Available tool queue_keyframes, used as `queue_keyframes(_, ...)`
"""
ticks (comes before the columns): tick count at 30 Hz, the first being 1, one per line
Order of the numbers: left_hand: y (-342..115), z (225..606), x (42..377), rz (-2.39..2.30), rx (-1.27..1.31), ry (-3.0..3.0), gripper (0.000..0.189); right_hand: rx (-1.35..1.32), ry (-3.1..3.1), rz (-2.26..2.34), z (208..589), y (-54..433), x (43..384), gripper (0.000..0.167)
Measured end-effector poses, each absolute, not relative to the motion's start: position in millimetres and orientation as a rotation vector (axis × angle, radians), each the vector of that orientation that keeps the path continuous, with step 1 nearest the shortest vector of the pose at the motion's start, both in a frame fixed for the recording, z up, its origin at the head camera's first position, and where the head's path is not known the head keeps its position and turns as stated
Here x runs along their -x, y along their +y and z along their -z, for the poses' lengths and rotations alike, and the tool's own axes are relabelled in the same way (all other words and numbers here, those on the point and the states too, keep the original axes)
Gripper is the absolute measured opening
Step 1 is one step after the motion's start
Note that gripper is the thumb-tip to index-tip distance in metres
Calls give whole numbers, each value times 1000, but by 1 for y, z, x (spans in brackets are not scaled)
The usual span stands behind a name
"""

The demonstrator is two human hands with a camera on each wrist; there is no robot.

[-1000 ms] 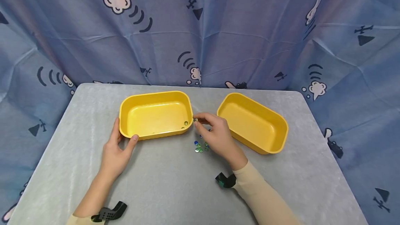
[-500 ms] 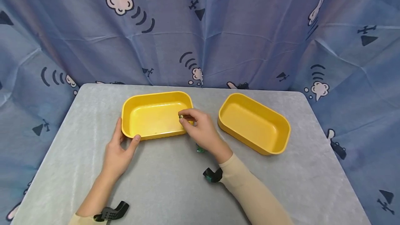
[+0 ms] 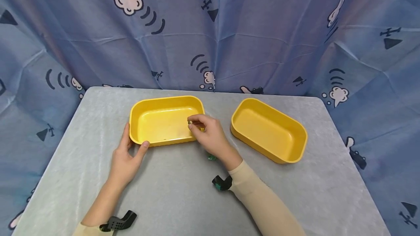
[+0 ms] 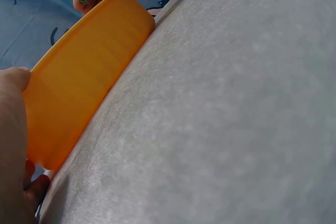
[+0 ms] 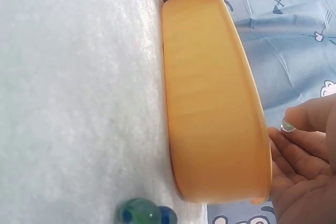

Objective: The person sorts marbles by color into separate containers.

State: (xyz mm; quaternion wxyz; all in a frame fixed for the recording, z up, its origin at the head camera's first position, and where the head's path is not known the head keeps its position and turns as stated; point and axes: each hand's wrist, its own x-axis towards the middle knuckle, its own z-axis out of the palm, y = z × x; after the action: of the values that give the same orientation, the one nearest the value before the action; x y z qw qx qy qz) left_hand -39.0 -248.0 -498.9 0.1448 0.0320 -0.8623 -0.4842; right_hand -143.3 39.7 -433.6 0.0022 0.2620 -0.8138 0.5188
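a blue cloth printed with cartoon shapes [image 3: 262, 21] hangs beyond both hands, behind a grey bench [image 3: 170, 192]. a yellow rectangular plastic tub with rounded corners [image 3: 160, 121] sits between the hands; a second yellow plastic tub [image 3: 269, 130] stands apart, right of the right hand. the left hand [image 3: 126, 161] grips the first tub's near left corner. the right hand [image 3: 212, 137] hangs over its right end. green and blue glass marbles [image 5: 140, 211] lie on the bench, partly hidden beneath the right hand, whose thumb and finger pinch one small greenish glass marble [image 3: 190, 122].
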Motion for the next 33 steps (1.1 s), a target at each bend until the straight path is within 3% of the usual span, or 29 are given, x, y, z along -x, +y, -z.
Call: queue_keyframes(33,-247,499,39,1400,-103,-2495,94,-789,-2551,-1727,423,57,138,23)
